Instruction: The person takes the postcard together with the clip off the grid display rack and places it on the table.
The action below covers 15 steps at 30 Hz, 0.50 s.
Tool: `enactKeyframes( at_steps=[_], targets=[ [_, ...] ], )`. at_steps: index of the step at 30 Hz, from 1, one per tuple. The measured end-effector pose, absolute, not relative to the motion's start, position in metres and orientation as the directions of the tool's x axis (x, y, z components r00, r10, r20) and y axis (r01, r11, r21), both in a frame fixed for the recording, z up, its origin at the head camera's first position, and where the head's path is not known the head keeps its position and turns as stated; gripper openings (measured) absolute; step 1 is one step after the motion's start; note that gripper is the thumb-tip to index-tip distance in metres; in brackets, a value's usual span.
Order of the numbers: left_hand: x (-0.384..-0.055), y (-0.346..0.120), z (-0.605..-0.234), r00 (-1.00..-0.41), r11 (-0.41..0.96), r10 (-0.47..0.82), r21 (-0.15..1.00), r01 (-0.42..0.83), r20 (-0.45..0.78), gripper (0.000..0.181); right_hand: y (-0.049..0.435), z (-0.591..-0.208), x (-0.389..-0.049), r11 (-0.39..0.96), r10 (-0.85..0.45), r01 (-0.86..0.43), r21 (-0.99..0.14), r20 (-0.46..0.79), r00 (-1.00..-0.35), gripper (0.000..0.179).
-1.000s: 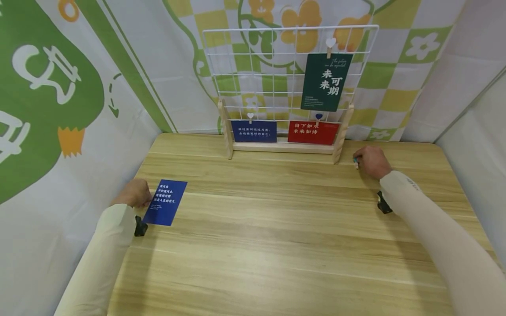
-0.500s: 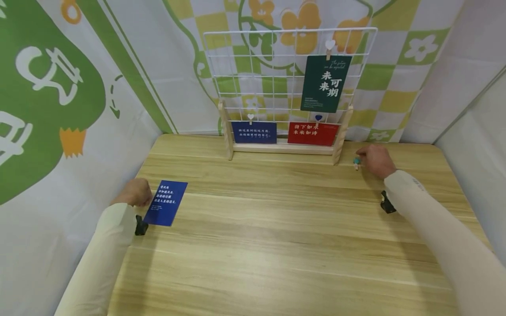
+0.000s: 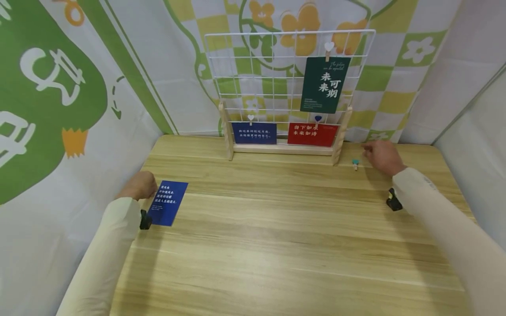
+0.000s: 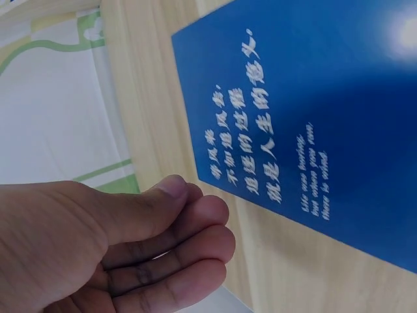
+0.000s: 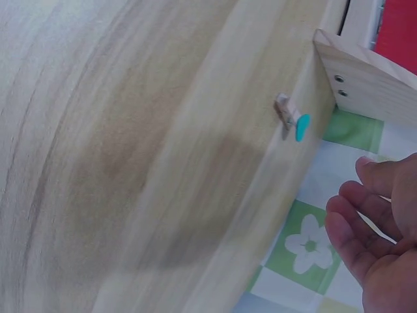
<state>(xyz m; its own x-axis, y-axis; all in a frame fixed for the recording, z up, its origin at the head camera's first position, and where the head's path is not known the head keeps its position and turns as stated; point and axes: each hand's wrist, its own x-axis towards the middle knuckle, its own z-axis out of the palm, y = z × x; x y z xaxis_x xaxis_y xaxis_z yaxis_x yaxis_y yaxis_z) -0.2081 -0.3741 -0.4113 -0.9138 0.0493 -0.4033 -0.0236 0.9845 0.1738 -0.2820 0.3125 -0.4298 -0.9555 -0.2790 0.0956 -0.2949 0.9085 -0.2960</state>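
Note:
My left hand (image 3: 139,186) hovers by the left edge of a blue card (image 3: 169,202) lying on the table. In the left wrist view its fingers are loosely bent, with nothing between them, apart from the card. On the right, a small wooden clothespin with a teal heart (image 3: 355,164) lies on the table. My right hand (image 3: 383,157) is beside it, to the right and apart from it. The right wrist view has the fingers relaxed and holding nothing, with the clothespin (image 5: 287,116) beyond the fingertips.
At the back stands a white wire grid (image 3: 257,83) on a wooden base (image 3: 282,148). Clothespins fix a green card (image 3: 325,85), a red card (image 3: 312,134) and a blue card (image 3: 254,133) to it. Patterned cloth (image 3: 411,74) surrounds the table (image 3: 269,237).
My right hand has come off the teal-heart clothespin and drawn back to the right, leaving it lying on the table. The left hand has shifted slightly up and right; its card stays put.

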Motion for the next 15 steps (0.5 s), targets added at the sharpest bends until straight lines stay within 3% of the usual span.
enactKeyframes(
  at_steps=[7, 15],
  targets=[
    [-0.211, -0.367, -0.406, -0.940, 0.981, 0.114, 0.184, 0.056, -0.321, 0.033, 0.311, -0.421, -0.280, 0.908, -0.275, -0.298, -0.293, 0.118, -0.954, 0.032],
    [-0.218, -0.354, -0.399, -0.957, 0.982, 0.138, 0.162, 0.098, -0.255, 0.013, 0.309, -0.404, -0.282, 0.894, -0.270, -0.328, -0.306, 0.216, -0.938, 0.035]
  ],
)
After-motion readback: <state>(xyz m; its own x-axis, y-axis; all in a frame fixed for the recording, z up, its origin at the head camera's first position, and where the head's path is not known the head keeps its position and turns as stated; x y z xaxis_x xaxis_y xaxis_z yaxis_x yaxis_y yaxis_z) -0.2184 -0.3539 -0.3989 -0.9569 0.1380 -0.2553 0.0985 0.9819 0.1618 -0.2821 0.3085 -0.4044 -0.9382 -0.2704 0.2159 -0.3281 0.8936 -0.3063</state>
